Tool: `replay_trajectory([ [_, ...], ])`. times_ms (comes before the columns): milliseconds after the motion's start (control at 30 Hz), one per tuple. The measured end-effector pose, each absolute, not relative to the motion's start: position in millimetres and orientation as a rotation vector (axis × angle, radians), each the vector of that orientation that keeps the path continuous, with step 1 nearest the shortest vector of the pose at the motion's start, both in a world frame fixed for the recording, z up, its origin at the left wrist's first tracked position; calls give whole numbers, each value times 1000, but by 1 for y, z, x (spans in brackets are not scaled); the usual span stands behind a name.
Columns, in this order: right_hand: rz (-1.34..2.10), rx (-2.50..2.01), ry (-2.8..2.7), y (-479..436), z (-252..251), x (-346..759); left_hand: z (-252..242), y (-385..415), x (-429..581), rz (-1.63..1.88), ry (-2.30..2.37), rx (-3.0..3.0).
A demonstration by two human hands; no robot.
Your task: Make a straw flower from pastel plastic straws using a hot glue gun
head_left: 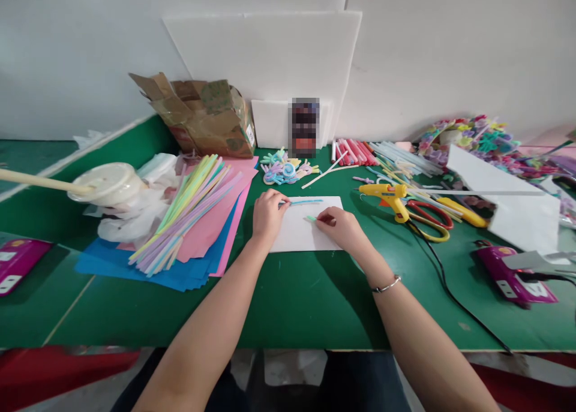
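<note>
A white board [301, 235] lies flat on the green table in front of me. My left hand [269, 213] is closed at the board's upper left, pinching the left end of a blue pipe cleaner [306, 202] that runs along its top. Over the right half of the board, my right hand [339, 225] pinches a short light-green piece [311, 218], perhaps a pipe cleaner bit. A small gap separates this piece from the blue strip. Just beyond the board sits a pile of curled pastel pipe-cleaner shapes [288, 169].
Pastel pipe cleaners [189, 214] lie on coloured sheets at left, near a cardboard box [207, 121]. To the right are a yellow glue gun [387, 197] with a black cord, scissors [429, 217] and a purple power strip [513, 274]. Red and pink rolls [355, 152] sit behind.
</note>
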State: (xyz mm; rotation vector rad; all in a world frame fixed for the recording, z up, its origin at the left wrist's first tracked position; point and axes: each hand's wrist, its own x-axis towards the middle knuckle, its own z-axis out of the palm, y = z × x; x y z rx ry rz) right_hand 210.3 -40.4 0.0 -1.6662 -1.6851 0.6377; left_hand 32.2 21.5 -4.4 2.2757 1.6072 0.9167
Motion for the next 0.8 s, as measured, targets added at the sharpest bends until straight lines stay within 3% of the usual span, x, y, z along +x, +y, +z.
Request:
replay_trajectory([
  [300,656,-1635,-1648,-42,0,211,-5,20,33,1085,1497,2335],
  [800,668,-1647,-1641,-41,-1,212,-3,15,38,872,1323,2593],
])
